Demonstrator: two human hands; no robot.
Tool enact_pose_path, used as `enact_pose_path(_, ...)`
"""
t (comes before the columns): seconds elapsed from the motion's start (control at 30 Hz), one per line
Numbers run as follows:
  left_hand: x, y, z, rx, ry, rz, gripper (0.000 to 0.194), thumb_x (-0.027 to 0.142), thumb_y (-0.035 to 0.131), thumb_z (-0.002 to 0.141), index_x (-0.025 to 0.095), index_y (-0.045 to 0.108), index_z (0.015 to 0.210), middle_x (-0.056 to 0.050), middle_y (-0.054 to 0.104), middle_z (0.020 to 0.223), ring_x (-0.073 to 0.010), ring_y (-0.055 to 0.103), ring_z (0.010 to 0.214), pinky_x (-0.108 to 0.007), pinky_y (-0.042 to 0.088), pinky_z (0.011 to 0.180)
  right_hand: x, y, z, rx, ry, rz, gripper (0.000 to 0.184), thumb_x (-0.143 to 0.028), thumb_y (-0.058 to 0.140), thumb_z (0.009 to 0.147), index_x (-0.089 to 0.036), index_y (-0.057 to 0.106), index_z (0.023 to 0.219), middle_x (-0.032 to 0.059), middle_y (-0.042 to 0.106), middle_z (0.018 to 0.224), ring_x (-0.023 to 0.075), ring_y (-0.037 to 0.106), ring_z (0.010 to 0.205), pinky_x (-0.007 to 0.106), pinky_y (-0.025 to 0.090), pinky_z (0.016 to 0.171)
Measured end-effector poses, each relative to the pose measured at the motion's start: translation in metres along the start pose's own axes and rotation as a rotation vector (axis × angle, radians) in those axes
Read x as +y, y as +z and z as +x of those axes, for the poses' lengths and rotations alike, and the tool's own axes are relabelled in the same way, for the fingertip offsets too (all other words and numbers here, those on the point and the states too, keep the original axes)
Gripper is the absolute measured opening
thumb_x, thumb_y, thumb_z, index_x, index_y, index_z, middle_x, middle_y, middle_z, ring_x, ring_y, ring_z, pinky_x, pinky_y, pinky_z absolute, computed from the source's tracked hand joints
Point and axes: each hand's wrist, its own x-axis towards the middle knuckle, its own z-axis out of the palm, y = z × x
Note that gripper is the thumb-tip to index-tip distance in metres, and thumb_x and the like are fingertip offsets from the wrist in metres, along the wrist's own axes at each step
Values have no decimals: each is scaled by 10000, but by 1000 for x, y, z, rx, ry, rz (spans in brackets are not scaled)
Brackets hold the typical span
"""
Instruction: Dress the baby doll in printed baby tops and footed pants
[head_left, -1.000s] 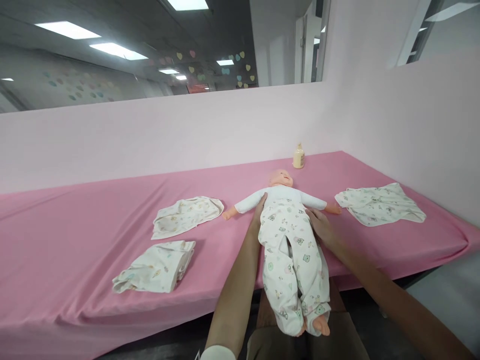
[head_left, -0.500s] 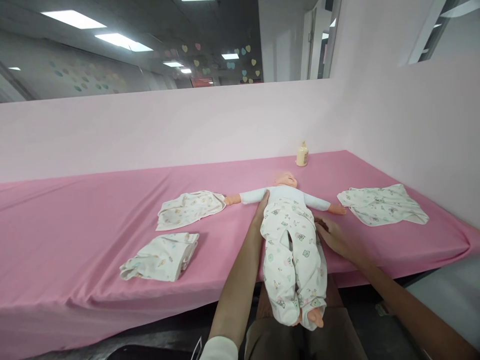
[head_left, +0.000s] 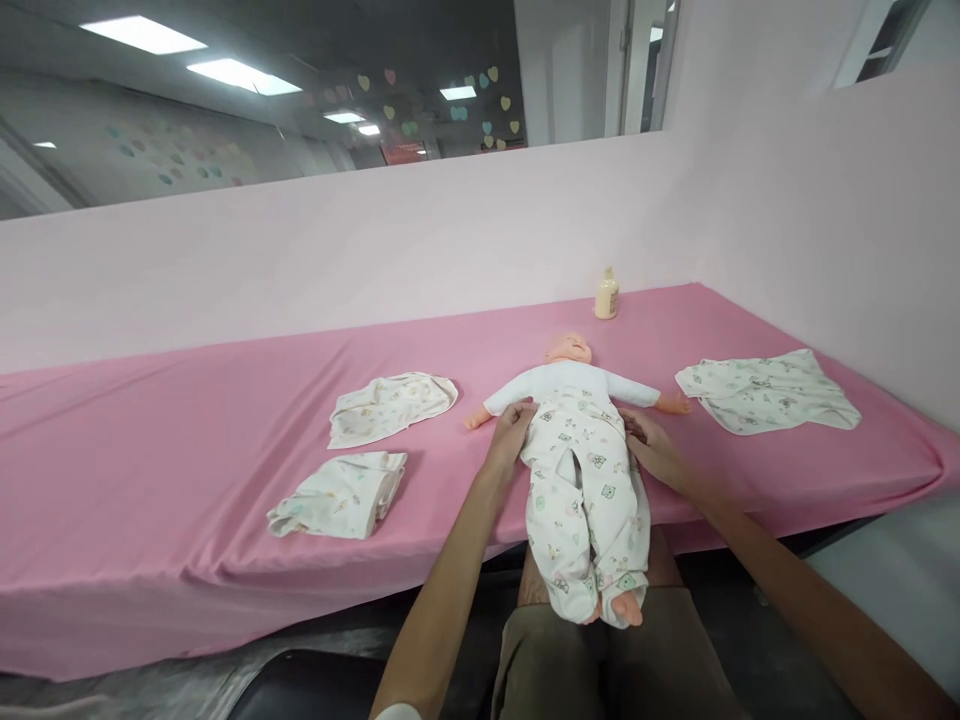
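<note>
A baby doll (head_left: 570,380) lies on its back, arms spread, in a white long-sleeved top. Printed baby pants (head_left: 589,480) cover its legs, which hang over the table's front edge, feet showing at the cuffs. At the left side of the waistband, my left hand (head_left: 511,432) is closed on the pants' edge, its fingertips partly hidden. My right hand (head_left: 651,445) pinches the pants at the opposite hip. The doll's head is tipped back, away from me.
Pink cloth (head_left: 225,430) covers the table. A folded printed cloth (head_left: 337,495) and a flatter printed garment (head_left: 394,408) lie to the left. Another printed garment (head_left: 769,390) lies right. A pump bottle (head_left: 607,295) stands at the back by the wall.
My left hand has slid down from the doll's armpit to the waistband. The doll's arm on the left has swung lower, off the garment there. My right hand stays at the hip.
</note>
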Motion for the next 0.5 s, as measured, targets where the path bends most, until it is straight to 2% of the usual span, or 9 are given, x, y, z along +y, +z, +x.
enact_pose_path(0.1, 0, -6, -15, -61, 27, 147, 451, 574, 648, 767, 174, 569, 959, -31, 585, 888, -147, 534, 795, -280, 447, 731, 2, 4, 2, 28, -1, 17, 489, -146, 467, 800, -249, 538, 1273, 49, 614, 1277, 226, 563, 1185, 424, 465, 1009)
enact_pose_path(0.2, -1, -11, -38, -110, 85, 280, 434, 562, 614, 804, 190, 516, 1007, -41, 568, 965, -166, 538, 869, -290, 455, 777, -2, 6, 1, 40, -7, 41, 454, -161, 474, 813, -227, 551, 1256, 64, 629, 1249, 230, 585, 1144, 420, 473, 999)
enact_pose_path(0.37, -7, -16, -68, -185, 61, 393, 610, 481, 732, 718, 181, 447, 1167, -90, 543, 1147, -209, 538, 1034, -320, 462, 865, -8, 10, 0, 47, 12, 64, 409, -174, 475, 817, -225, 585, 1208, 61, 641, 1243, 227, 586, 1160, 434, 468, 1017)
enact_pose_path(0.43, -9, -16, -70, -172, 61, 443, 623, 501, 746, 690, 170, 461, 1134, -90, 552, 1114, -212, 546, 1000, -318, 467, 823, -4, 9, 0, 70, 19, 58, 401, -184, 484, 820, -229, 588, 1204, 63, 644, 1244, 225, 584, 1172, 444, 463, 1029)
enact_pose_path(0.5, -11, -16, -68, -156, 71, 520, 549, 539, 719, 703, 167, 494, 1039, -69, 564, 1025, -200, 544, 925, -307, 455, 770, 0, 6, 0, 51, 12, 47, 411, -199, 486, 836, -241, 576, 1235, 60, 631, 1271, 221, 567, 1203, 453, 446, 1052)
